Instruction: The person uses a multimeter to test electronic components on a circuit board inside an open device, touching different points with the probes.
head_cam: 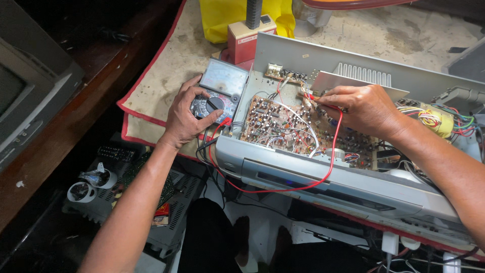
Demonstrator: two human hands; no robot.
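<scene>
My left hand (189, 115) grips the black round dial of an analog multimeter (220, 83) that lies on the mat left of an opened silver amplifier chassis (323, 177). My right hand (365, 108) pinches a red test probe (314, 97) and holds its tip to the far edge of the brown circuit board (275, 121) inside the chassis. The probe's red lead (331, 162) loops down over the chassis front and back toward the meter. A black lead runs beside it below the meter.
A beige mat with red trim (151, 86) covers the bench. A red box (243, 38) and yellow bag (222, 17) stand behind the meter. Finned heatsink (364, 75) and coloured wire bundle (444, 121) sit in the chassis. Dismantled electronics (101, 182) lie lower left; an old set (30, 86) far left.
</scene>
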